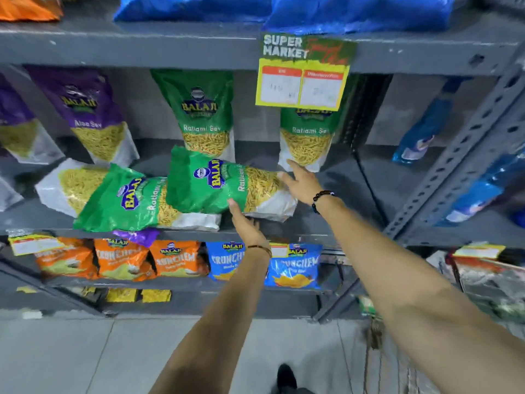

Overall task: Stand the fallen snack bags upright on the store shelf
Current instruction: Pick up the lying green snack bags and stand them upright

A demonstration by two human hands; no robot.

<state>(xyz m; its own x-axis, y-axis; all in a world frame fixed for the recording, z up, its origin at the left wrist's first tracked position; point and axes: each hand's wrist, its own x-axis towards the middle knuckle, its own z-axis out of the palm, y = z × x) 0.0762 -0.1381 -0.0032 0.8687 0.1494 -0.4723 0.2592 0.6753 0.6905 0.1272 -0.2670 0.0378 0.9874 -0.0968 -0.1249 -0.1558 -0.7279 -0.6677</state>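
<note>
Two green Ratlami Sev bags lie on their sides on the grey middle shelf (326, 223). The right fallen bag (216, 183) is tilted up off the shelf, resting partly on the left fallen bag (125, 200). My left hand (245, 223) grips the right bag's lower edge from below, thumb on its front. My right hand (301, 180) is spread open with its fingertips touching that bag's white bottom end. Behind them two green bags (199, 109) (308, 137) and a purple Aloo Sev bag (91, 115) stand upright.
A yellow price card (301, 83) hangs from the shelf above, covering the top of the right upright bag. Orange and blue Crunchem bags (176, 258) fill the shelf below. Blue bags (426, 129) lean at the right past a perforated grey upright (466, 155).
</note>
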